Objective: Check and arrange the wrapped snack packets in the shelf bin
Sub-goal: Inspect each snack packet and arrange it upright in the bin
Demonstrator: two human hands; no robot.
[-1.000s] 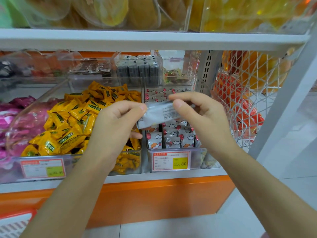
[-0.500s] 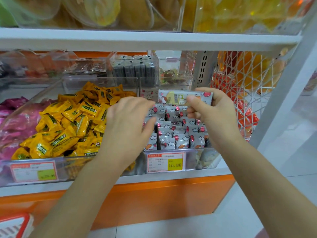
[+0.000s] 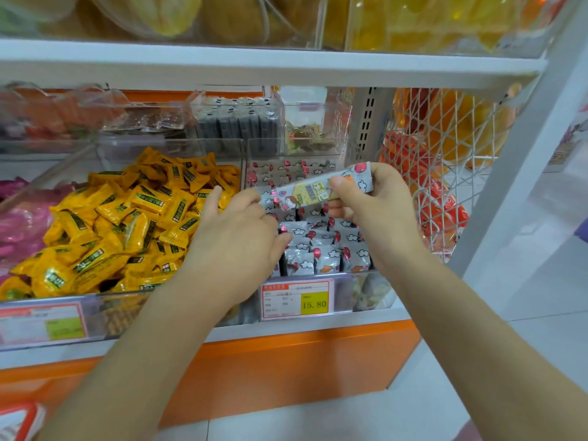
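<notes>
The right hand [image 3: 378,214] is pinching a long grey foil snack packet [image 3: 321,189] near its right end, thumb lying across the printed front and the other fingers curled behind it, so the hand is closed firmly on the wrapper. The packet is tilting slightly, its right end higher, and is showing a pale yellow panel with lettering, white clouds, a red balloon at the top corner and a small cartoon figure near its left end. It is hanging just above the clear plastic shelf bin [image 3: 366,291], over the rows of matching grey packets [image 3: 324,249] that are standing upright on edge and packed closely together. The left hand [image 3: 241,243] is reaching into the same bin with its fingers loosely bent, half open; its fingertips are meeting the left end of the lifted packet, and its thumb is pressing against the tops of the standing packets. Whether it is actually gripping anything cannot be told. A red-bordered white price label with a yellow patch reading 15.80 [image 3: 297,300] is sitting on the bin's front wall. Just to the left, a heap of yellow-wrapped sweets [image 3: 127,224] is filling the neighbouring clear bin.
</notes>
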